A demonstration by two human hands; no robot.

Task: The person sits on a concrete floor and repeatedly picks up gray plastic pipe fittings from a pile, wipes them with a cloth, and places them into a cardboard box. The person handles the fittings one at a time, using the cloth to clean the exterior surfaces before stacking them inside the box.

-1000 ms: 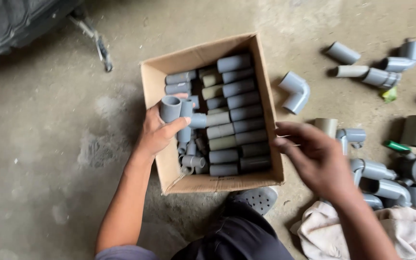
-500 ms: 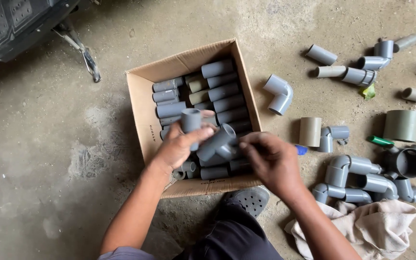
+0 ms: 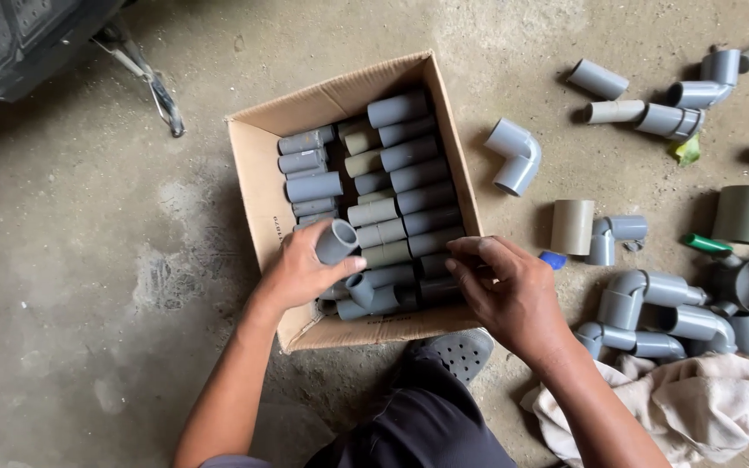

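Two hands work the cardboard box: your left hand pinches a grey coupling between thumb and fingers; your right hand presses curled fingertips onto packed fittings.

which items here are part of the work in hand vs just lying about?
In hand:
left hand, gripping a grey pipe coupling
right hand, on the box's packed fittings
cardboard box

Lying about:
grey elbow
beige coupling
rag
green cap
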